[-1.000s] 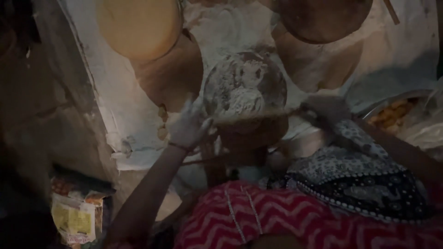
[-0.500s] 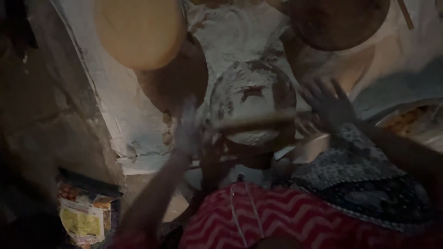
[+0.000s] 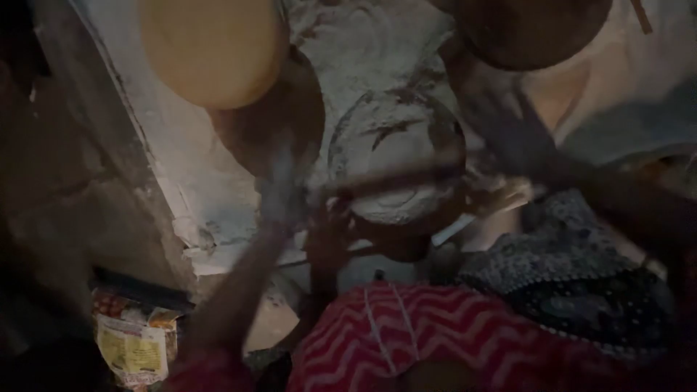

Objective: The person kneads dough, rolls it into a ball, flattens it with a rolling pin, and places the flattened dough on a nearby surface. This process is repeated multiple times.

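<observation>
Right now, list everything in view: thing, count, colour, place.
rolling board: one, round, floury white, centre.
rolling pin: one, thin, dark and blurred, lying across the board between the hands.
flat dough disc: one, pale yellow, top left.
brown discs: at least two, one beside the yellow disc, another top right.
packet: one, yellow and red, bottom left.
patterned cloth: dark with pale dots, right.
red zigzag cloth: bottom centre.
left hand: blurred, at the pin's left end.
right hand: blurred, at its right end.
</observation>
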